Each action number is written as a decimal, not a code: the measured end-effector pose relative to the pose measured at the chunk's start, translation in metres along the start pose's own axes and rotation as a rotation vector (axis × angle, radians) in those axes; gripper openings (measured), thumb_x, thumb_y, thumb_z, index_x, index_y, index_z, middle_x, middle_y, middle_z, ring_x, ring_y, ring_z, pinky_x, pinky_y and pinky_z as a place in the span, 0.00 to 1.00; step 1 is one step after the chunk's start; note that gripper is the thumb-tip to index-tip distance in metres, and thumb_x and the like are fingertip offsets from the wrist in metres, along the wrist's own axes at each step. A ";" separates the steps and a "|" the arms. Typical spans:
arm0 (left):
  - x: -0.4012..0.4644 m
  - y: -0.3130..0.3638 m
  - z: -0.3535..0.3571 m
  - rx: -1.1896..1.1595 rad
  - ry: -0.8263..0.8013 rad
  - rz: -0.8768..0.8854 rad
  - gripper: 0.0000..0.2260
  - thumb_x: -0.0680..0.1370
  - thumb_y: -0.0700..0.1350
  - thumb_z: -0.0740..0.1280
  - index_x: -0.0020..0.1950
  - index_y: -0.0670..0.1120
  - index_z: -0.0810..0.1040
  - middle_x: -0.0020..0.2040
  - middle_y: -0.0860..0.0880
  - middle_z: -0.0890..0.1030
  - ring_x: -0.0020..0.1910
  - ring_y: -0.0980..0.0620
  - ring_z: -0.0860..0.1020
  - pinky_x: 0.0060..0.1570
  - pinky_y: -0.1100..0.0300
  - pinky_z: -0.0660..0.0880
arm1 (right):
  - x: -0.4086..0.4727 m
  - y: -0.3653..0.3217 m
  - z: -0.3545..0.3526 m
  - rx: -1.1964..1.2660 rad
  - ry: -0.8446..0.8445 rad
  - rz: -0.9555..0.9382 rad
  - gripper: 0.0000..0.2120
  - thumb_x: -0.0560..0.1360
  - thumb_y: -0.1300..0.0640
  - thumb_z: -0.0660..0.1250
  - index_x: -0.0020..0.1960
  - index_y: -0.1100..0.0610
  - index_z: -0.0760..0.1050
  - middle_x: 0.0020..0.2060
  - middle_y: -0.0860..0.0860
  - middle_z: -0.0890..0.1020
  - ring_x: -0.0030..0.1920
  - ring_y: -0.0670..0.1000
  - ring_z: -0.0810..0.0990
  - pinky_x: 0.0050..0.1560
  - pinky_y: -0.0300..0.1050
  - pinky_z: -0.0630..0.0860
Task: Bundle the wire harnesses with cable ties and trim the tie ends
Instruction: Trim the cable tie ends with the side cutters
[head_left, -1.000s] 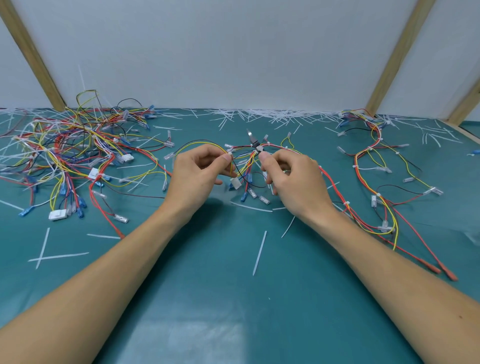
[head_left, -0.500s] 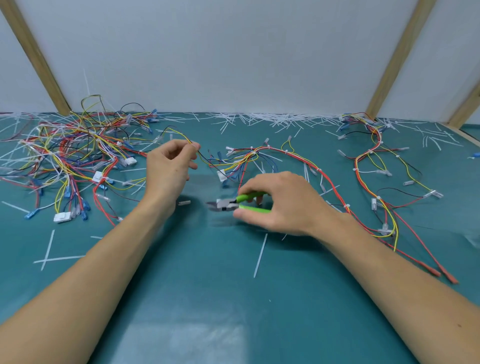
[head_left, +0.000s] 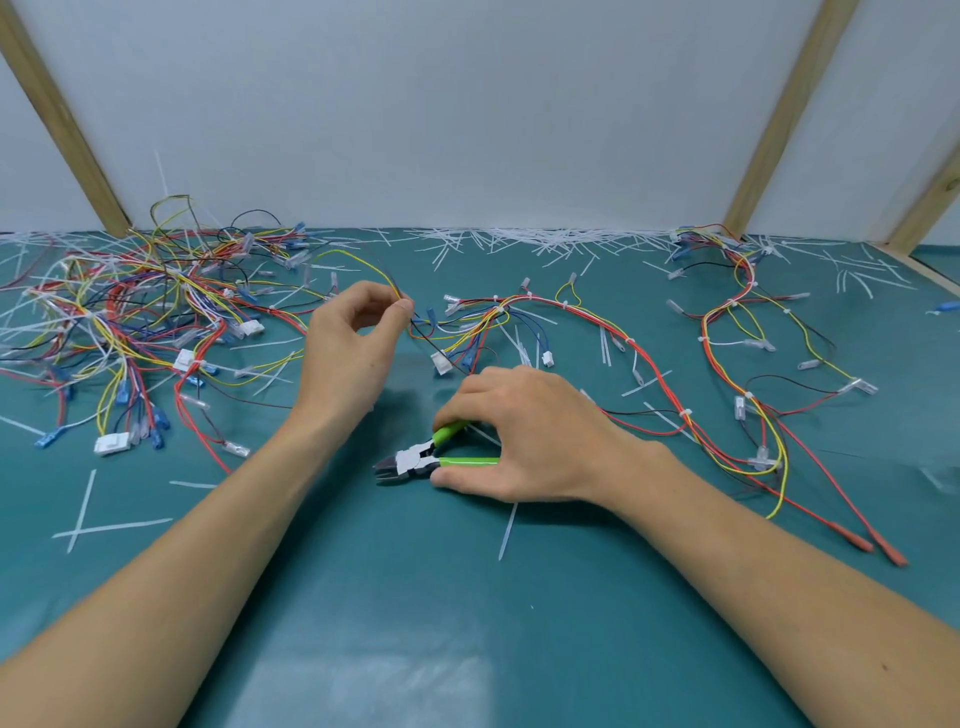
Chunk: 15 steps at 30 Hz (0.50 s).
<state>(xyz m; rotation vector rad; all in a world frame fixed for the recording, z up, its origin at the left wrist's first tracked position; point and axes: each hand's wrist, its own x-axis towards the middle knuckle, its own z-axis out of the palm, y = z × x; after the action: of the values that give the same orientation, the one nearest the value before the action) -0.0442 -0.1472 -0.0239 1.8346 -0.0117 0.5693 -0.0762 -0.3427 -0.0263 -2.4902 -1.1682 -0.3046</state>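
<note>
A tangled heap of loose wire harnesses (head_left: 140, 322) lies on the mat-covered table (head_left: 467, 623) at its left edge. A tied harness (head_left: 613, 343) runs from the middle toward the right edge, another (head_left: 737, 322) beyond it. Cutting pliers (head_left: 415, 460) lie before the middle harness (mid-table). Trimmed plastic tie ends (head_left: 545, 241) line the far edge.

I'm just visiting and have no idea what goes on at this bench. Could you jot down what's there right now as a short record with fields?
Left hand: pinches wires of the middle harness
Right hand: grips the green-handled cutters, which lie on the mat
Cutter jaws: point left, nearly closed
Surface: teal mat
Left pile: tangled harnesses
Right side: tied harness laid out
Back edge: heap of white tie offcuts
Near the cutters: loose white tie piece
</note>
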 end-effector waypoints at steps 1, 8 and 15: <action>-0.001 -0.001 0.001 0.006 -0.013 0.016 0.04 0.79 0.42 0.70 0.46 0.43 0.81 0.41 0.50 0.83 0.41 0.59 0.79 0.49 0.65 0.75 | 0.000 0.000 0.000 0.000 0.001 -0.002 0.17 0.73 0.37 0.73 0.54 0.47 0.84 0.45 0.43 0.82 0.49 0.47 0.78 0.52 0.48 0.73; -0.007 0.002 0.005 0.003 -0.149 0.131 0.03 0.81 0.40 0.68 0.52 0.46 0.81 0.43 0.44 0.84 0.42 0.49 0.82 0.49 0.50 0.78 | -0.001 -0.001 -0.001 0.104 0.057 0.024 0.17 0.74 0.37 0.73 0.53 0.50 0.84 0.46 0.43 0.83 0.49 0.46 0.81 0.51 0.50 0.77; -0.021 0.014 0.009 0.241 -0.452 0.358 0.11 0.78 0.39 0.73 0.49 0.57 0.83 0.39 0.49 0.78 0.42 0.47 0.76 0.48 0.52 0.73 | 0.007 0.005 -0.014 -0.024 0.752 0.000 0.11 0.76 0.62 0.70 0.58 0.59 0.83 0.49 0.51 0.84 0.50 0.53 0.80 0.53 0.47 0.78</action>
<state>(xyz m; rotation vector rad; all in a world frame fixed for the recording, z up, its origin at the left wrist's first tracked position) -0.0633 -0.1658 -0.0213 2.1810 -0.6081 0.4003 -0.0690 -0.3464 -0.0128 -2.0671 -0.8334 -1.1334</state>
